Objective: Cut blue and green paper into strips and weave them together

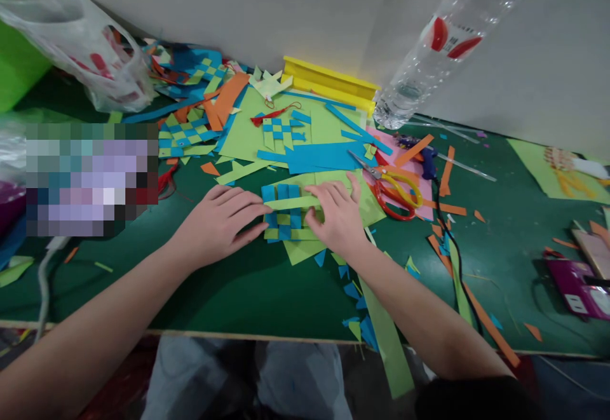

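A small woven paper mat of blue and light green strips lies in front of me on the table. Across its middle runs a light green paper strip. My left hand has its fingertips closed at the strip's left end, by the mat's left edge. Around the strip's right part, my right hand curls its thumb and index finger, covering that side of the weave. Under the mat and my right hand lie light green paper sheets.
Red and yellow-handled scissors lie right of my hands, near a blue glue gun. Behind are a woven paper fish, blue paper and a yellow holder. A plastic bottle and a plastic bag stand at the back.
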The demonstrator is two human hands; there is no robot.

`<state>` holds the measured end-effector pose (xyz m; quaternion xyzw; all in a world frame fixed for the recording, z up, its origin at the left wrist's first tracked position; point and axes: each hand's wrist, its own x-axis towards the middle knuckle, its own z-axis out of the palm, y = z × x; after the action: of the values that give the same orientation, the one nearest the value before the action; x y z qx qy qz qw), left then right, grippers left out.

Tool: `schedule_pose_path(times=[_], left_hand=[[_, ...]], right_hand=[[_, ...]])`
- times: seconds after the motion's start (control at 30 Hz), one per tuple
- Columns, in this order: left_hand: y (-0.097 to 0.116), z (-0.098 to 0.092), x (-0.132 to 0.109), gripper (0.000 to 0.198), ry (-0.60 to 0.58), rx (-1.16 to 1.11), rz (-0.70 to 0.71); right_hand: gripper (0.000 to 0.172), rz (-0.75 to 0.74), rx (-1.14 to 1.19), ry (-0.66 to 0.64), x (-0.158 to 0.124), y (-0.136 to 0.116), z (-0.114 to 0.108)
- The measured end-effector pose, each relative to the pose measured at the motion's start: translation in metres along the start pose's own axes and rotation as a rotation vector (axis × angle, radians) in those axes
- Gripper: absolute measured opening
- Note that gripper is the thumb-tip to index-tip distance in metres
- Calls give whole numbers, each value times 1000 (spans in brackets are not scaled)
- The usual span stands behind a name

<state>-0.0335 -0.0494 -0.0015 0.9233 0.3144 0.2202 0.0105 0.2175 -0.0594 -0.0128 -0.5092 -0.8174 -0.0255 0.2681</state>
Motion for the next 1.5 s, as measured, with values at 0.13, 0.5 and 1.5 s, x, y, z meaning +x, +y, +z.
schedule_pose_path(times=[0.13, 0.5, 1.5], left_hand=[[8, 5, 6, 17, 1, 17, 33], [8, 4, 8, 31, 7, 27, 17], [5, 6, 4, 39, -70, 37, -128]], right_hand=[[29, 41, 38, 67, 2, 0, -1], [50, 99, 433, -14, 5, -9, -9], [23, -186, -104, -109, 11, -13, 15]])
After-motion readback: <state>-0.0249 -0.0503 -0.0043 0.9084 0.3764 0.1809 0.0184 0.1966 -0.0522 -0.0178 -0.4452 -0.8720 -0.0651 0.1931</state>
